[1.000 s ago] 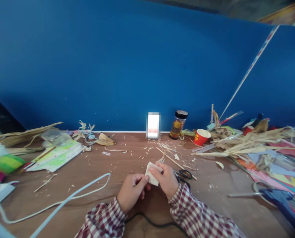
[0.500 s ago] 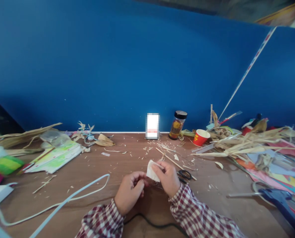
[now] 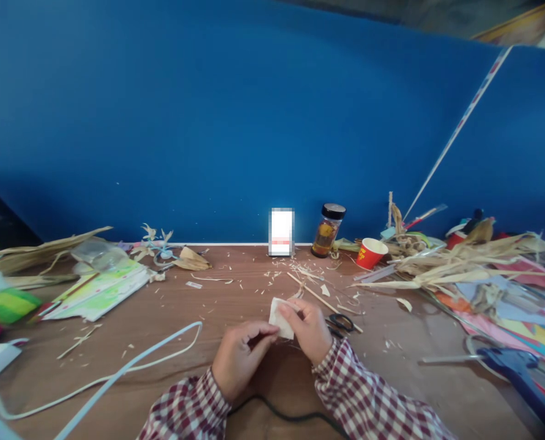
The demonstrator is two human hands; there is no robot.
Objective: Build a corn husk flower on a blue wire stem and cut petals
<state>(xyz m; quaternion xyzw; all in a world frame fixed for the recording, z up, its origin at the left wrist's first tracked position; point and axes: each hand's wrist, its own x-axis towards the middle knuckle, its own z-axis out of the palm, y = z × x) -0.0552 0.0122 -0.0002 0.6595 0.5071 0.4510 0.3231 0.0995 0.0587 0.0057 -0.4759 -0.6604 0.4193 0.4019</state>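
Note:
Between thumb and fingers, my right hand [image 3: 312,329] pinches a flat, cream-coloured piece [image 3: 280,316] that looks like cut corn husk or cloth; I cannot tell which. My left hand [image 3: 242,354] meets the piece's lower left edge, its thumb and fingertips closed together there. Part of the piece is hidden behind the right fingers. Just beyond my right hand lie black-handled scissors [image 3: 341,322], partly covered by that hand. A thin pale stick [image 3: 315,295] runs along the table behind them.
Left are painted paper [image 3: 102,290], dried husks and a white cable [image 3: 129,368]. Toward the back stand a dark-lidded jar [image 3: 328,231] and a red paper cup [image 3: 371,253]. Right are piled husks [image 3: 465,263], coloured paper and a blue glue gun [image 3: 517,366]. Scraps litter the middle.
My left fingers have straightened and moved right, up to the lower left edge of the cream piece. My right hand keeps its hold, with the piece slightly turned.

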